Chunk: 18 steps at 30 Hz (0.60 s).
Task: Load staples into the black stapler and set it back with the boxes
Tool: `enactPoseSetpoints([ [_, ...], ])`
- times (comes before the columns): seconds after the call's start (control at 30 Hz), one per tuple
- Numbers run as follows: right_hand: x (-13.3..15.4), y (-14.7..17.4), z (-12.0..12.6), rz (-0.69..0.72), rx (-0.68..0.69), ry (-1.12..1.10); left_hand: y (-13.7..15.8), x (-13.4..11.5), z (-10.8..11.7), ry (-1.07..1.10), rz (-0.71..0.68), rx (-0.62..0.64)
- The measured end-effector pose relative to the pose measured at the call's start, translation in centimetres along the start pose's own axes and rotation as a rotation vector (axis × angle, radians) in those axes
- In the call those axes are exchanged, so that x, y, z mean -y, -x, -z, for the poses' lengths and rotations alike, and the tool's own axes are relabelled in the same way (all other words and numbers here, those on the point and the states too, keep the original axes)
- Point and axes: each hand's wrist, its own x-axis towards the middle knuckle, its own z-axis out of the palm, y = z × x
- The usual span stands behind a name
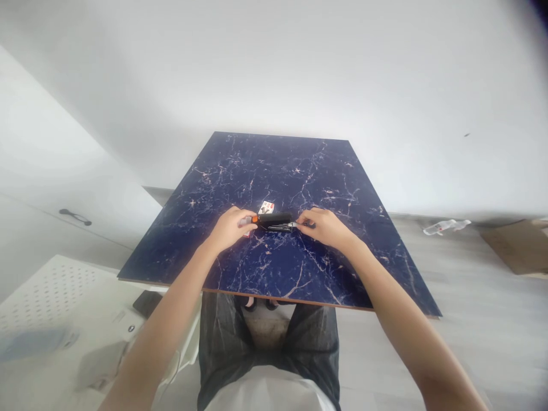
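Observation:
A black stapler [274, 218] with a silver metal strip along its near side lies crosswise between my two hands, low over the table. My left hand [233, 229] pinches its left end, where a small orange patch shows beside the fingertips. On the other side, my right hand [321, 224] has its thumb and fingers closed on the silver and black right end. Just behind the stapler sits a small white and red box [268, 206], partly covered by it. A bit of red and white peeks out under my left fingers, too small to name.
The dark blue marbled table [274, 165] meets a white wall at the back. To the left stand a white cabinet with a black handle [75, 217] and a pale perforated surface [55, 291]. Plastic bottles [440, 227] and a cardboard box [518, 245] lie on the floor at right.

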Motion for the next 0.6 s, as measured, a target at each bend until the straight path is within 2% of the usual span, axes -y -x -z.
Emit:
enactPoseSetpoints([
  [0.07, 0.3, 0.5, 0.1, -0.086, -0.061, -0.016, 0.0, -0.1, 0.1, -0.008, 0.0, 0.005],
  [0.17, 0.8, 1.6, 0.2, -0.319, -0.167, -0.053, 0.0, -0.2, 0.2, -0.01, -0.024, 0.015],
  [0.27, 1.3, 2.5, -0.2, -0.481, -0.192, -0.136, 0.0, -0.3, 0.2, -0.011, -0.047, 0.034],
  [0.4, 2.1, 2.7, -1.2, -0.545, -0.229, -0.204, 0.1, -0.1, 0.0, -0.009, -0.034, 0.032],
  [0.6, 3.4, 2.0, -2.1, -0.526, -0.26, -0.225, 0.1, 0.1, -0.2, -0.008, -0.002, 0.026],
])
